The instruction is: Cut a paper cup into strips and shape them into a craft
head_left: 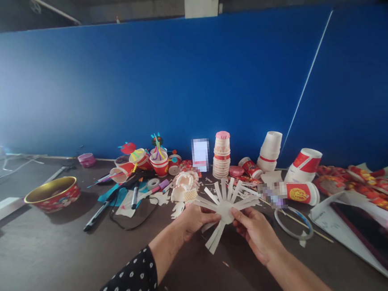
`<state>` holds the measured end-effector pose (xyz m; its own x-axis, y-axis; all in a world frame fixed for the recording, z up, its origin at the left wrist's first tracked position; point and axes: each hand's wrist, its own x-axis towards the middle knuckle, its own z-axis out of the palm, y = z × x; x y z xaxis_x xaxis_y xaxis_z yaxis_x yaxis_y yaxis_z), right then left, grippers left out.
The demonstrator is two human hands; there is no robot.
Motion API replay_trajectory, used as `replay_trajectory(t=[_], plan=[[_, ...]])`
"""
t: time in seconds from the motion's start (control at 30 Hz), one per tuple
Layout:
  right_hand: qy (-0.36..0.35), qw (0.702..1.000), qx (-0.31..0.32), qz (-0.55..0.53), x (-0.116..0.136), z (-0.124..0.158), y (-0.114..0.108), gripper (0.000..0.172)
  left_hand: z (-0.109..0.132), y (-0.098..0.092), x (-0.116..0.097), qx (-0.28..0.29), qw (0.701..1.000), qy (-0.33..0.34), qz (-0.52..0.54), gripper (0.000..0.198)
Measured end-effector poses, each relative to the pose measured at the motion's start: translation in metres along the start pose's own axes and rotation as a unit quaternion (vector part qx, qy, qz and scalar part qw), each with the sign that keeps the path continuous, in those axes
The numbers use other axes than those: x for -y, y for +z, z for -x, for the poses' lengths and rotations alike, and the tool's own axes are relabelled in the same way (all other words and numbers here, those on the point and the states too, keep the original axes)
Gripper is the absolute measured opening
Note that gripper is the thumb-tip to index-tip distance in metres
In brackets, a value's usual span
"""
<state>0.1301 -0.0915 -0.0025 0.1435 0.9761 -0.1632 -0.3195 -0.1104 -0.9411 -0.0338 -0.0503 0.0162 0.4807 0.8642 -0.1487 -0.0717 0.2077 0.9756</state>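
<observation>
Between my hands, above the dark table, is a white paper cup cut into strips (pixel 226 212), its strips fanned out around a round base. My left hand (pixel 195 219) pinches its left side, thumb on top near the base. On the right edge of the base, my right hand (pixel 254 230) grips with thumb and fingers. Two strips hang down toward me between the hands. White paper scraps (pixel 180 189) lie just beyond my left hand. A roll of clear tape (pixel 293 223) rests to the right of my right hand, beside a thin wooden stick (pixel 317 232).
Stacked paper cups (pixel 221 157) stand at the back, with more red and white cups (pixel 300 193) at right. A gold-rimmed red bowl (pixel 53 194), markers (pixel 100 212) and decorated cups (pixel 159 161) are on the left. A dark phone (pixel 372 234) lies at right. A blue partition (pixel 162 85) rises behind.
</observation>
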Motion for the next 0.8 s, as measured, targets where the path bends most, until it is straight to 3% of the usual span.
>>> replay_trajectory(t=[0.1,0.27,0.5,0.63,0.8], plan=[[0.021,1.0,0.003,-0.006,0.0003,0.001,0.0015,0.029,-0.0002,0.0028,0.0012,-0.019,1.0,-0.009,0.014,0.026],[0.059,0.997,-0.009,-0.056,0.0058,0.0017,0.0048,0.031,0.0006,0.0074,0.0006,-0.003,1.0,0.01,0.028,0.026],[-0.002,1.0,-0.012,-0.005,0.0034,0.0007,0.0025,0.027,0.0032,0.0049,-0.002,0.047,0.999,-0.007,-0.006,0.034],[-0.002,1.0,-0.009,0.016,-0.0011,0.0003,0.0018,0.028,0.0054,0.0083,-0.0016,0.025,0.998,-0.027,-0.056,0.026],[0.04,0.998,0.004,0.043,-0.0017,0.0024,0.0034,0.033,0.0025,0.0105,0.0015,0.008,0.999,-0.036,-0.016,0.023]])
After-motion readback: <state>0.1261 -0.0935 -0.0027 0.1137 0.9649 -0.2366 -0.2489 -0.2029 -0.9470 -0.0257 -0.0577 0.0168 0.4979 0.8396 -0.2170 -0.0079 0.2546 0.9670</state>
